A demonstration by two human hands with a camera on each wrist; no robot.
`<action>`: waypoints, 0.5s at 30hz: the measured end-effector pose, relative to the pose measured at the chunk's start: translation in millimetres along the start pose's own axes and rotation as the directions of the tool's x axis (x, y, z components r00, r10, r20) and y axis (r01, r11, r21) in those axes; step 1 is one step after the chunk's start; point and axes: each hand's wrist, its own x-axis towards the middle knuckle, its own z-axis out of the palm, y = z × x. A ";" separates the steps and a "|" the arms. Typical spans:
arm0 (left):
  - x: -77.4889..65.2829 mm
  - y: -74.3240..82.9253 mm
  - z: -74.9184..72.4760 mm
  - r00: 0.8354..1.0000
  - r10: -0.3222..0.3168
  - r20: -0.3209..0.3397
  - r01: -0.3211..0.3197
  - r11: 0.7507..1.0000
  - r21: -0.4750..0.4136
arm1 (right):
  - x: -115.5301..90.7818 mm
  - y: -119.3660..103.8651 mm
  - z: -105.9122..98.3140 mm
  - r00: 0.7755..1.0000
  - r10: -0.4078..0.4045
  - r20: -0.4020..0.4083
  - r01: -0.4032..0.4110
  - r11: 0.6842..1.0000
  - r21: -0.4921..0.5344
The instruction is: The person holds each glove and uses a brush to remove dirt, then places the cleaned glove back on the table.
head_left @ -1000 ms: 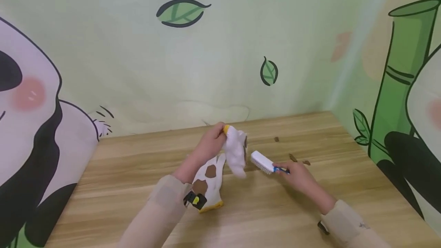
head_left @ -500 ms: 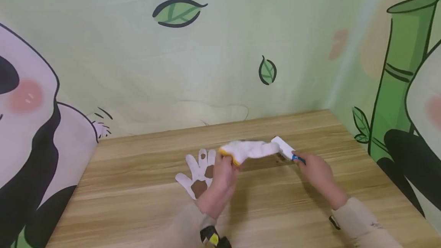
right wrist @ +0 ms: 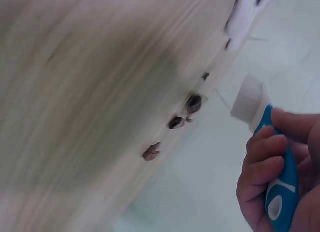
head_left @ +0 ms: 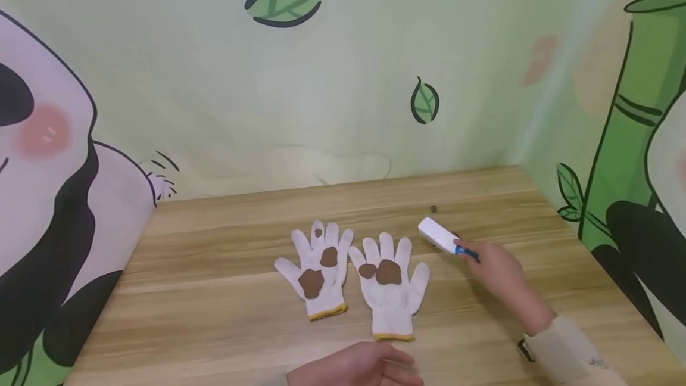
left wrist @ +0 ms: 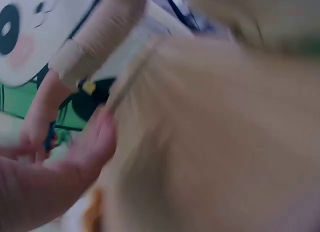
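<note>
Two white gloves lie flat side by side on the wooden table, fingers pointing away, each with brown patches and a yellow cuff edge. They are the left glove (head_left: 324,273) and the right glove (head_left: 393,290). Just in front of the right glove's cuff, my left hand (head_left: 364,365) holds nothing, its fingers loosely extended. It shows blurred in the left wrist view. My right hand (head_left: 498,270) grips the blue handle of a white-headed brush (head_left: 439,235). In the right wrist view, fingers and thumb wrap the brush handle (right wrist: 281,192), bristles turned toward the table.
Several dark brown scraps (right wrist: 194,103) lie on the table near the brush. One small brown scrap (head_left: 433,209) shows behind the brush head. A wall (head_left: 348,106) painted with leaves rises behind the wooden table (head_left: 187,290), with painted bamboo (head_left: 627,130) at right.
The glove my left hand held in the air now lies on the table beside the other one. My left hand has let go and drawn back toward me. The brush has moved right.
</note>
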 end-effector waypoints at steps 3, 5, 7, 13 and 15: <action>-1.7 12.1 -1.5 0.976 0.209 0.060 -0.191 0.699 0.690 | -6.4 -9.7 1.4 0.993 -0.117 -0.027 0.116 0.992 -0.053; 4.9 20.0 -1.2 0.918 0.394 0.046 -0.122 0.171 0.978 | -11.0 -16.9 4.0 0.980 -0.197 -0.029 0.195 0.980 -0.050; 14.6 24.5 0.5 0.878 0.479 -0.011 0.107 -0.173 0.979 | -15.4 -23.0 8.5 0.960 -0.281 -0.017 0.280 0.959 -0.049; 38.0 21.2 5.5 0.858 0.474 -0.197 0.373 -0.312 0.874 | -24.6 -30.7 23.4 0.913 -0.397 0.091 0.400 0.916 -0.020; 40.2 19.6 6.2 0.850 0.491 -0.190 0.375 -0.312 0.873 | -25.1 -30.1 26.7 0.905 -0.412 0.108 0.415 0.910 -0.008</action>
